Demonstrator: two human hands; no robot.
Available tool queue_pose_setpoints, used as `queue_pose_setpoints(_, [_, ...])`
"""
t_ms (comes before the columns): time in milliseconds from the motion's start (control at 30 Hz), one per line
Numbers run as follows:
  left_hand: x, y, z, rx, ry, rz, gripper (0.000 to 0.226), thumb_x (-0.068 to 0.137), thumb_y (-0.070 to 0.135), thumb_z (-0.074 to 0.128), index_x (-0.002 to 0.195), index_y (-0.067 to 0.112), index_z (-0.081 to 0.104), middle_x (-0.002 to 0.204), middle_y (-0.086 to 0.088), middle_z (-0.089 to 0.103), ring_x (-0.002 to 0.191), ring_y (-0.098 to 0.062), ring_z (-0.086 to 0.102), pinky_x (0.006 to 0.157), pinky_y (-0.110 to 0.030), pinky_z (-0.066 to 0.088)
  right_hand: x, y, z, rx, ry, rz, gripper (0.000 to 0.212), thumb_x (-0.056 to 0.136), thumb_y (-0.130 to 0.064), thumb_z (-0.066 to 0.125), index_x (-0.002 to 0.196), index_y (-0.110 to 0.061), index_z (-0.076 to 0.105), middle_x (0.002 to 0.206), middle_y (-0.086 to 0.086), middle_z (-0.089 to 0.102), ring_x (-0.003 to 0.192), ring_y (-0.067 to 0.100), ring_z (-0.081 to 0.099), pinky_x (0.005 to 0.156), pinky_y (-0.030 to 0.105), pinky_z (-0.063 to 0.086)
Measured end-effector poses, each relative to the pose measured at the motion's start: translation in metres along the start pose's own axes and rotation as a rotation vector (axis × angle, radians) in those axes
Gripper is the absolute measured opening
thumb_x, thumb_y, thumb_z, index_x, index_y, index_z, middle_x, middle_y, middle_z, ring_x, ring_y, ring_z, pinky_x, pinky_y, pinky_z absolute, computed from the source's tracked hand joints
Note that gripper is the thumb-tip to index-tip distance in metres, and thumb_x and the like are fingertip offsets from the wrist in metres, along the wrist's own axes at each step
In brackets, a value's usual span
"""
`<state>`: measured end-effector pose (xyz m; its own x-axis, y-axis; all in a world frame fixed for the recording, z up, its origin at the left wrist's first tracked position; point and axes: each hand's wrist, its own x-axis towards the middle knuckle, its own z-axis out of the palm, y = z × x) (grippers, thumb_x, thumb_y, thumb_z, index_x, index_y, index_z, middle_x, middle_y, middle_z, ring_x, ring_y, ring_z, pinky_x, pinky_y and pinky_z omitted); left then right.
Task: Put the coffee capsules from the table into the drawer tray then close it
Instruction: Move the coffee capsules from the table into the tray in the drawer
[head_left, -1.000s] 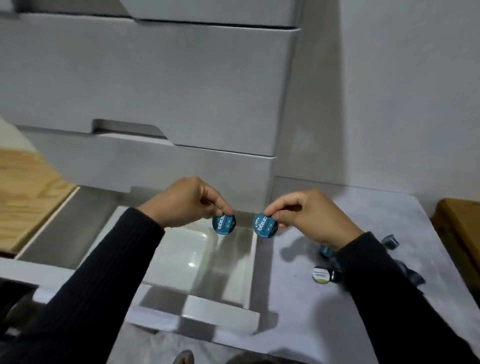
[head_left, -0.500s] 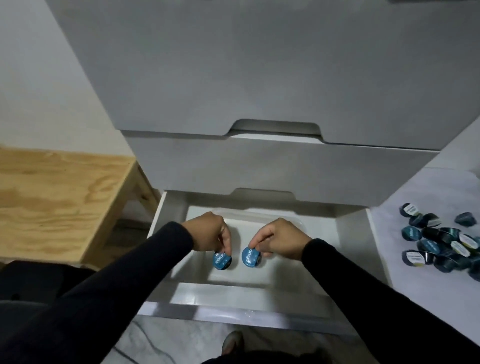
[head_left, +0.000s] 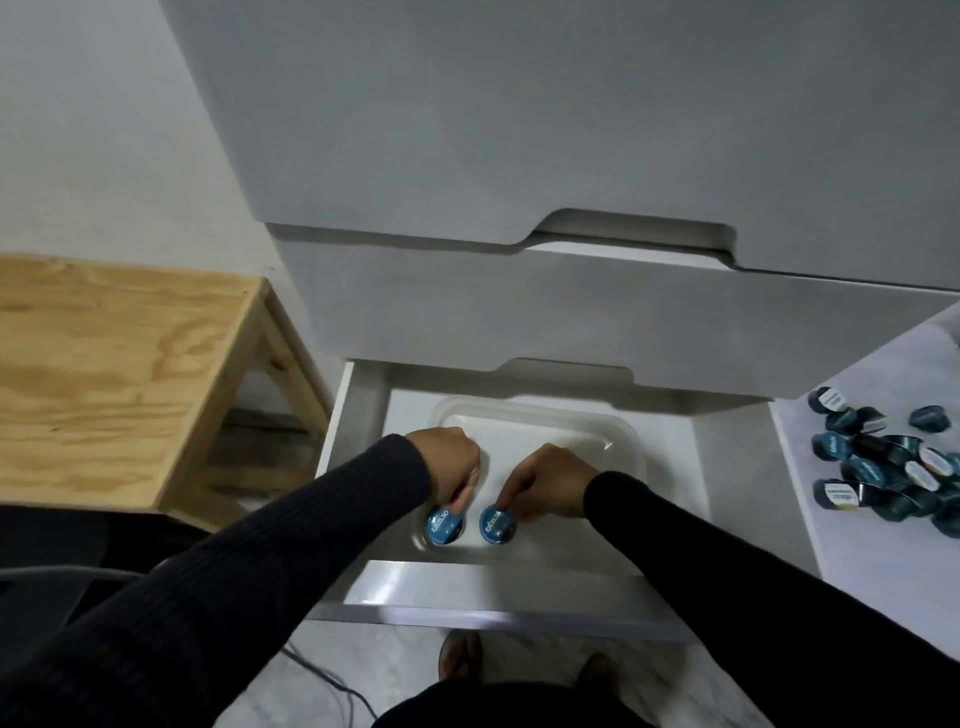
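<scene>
Both hands lowered blue capsules (head_left: 444, 526), lids up, into tray (head_left: 621, 434).

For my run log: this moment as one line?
left hand: capsule | right hand: capsule | tray | drawer open

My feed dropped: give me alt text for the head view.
Each hand, left hand and right hand, sets a blue capsule in the clear tray of the open drawer; more capsules wait on the table.

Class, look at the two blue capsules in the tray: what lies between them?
Nothing: only bare tray floor shows between the left capsule and right capsule in the head view.
</scene>
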<state>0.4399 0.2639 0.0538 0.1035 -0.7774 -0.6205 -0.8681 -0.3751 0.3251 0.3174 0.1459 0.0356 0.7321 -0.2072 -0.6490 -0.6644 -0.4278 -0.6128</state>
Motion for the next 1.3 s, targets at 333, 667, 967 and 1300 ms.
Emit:
queue_pose_setpoints(333, [-0.003,0.001,0.004,0.067,-0.015,-0.031,0.025,0.075,-0.004,0.053,0.077,0.011,0.074,0.073,0.001,0.063,0.080,-0.021,0.065,0.067,-0.025,0.050,0.007,-0.006,0.011,0.009,-0.073,0.017,0.016,0.074,0.003,0.068,0.088,-0.003,0.073,0.068,-0.001,0.065,0.064,0.012,0.061,0.080,0.027,0.056])
queue_pose_setpoints(667, [-0.011,0.001,0.008,0.085,0.056,-0.035,0.021,0.079,0.001,0.055,0.082,0.013,0.072,0.091,-0.007,0.070,0.085,-0.024,0.065,0.078,-0.033,0.055,0.001,-0.010,0.010,-0.022,-0.113,0.014,0.018,0.077,-0.004,0.067,0.069,-0.020,0.067,0.076,0.003,0.067,0.080,0.019,0.064,0.087,0.036,0.055])
queue_pose_setpoints(967, [-0.031,0.011,0.009,0.092,0.222,-0.192,0.034,0.092,0.028,0.051,0.124,0.017,0.054,0.116,-0.009,0.063,0.102,-0.026,0.061,0.088,-0.037,0.051,-0.016,-0.020,0.015,-0.337,0.259,-0.148,0.035,0.089,-0.025,0.052,0.122,-0.013,0.054,0.127,0.007,0.057,0.116,0.021,0.049,0.094,0.024,0.036])
queue_pose_setpoints(1300, [-0.054,0.053,0.038,-0.222,0.927,-0.260,0.047,0.092,0.031,0.049,0.135,0.014,0.042,0.133,-0.004,0.050,0.124,-0.019,0.044,0.101,-0.027,0.039,-0.055,-0.005,0.030,-0.493,0.953,-0.428,0.038,0.066,-0.023,0.066,0.097,-0.001,0.067,0.095,0.015,0.069,0.098,0.031,0.065,0.085,0.031,0.052])
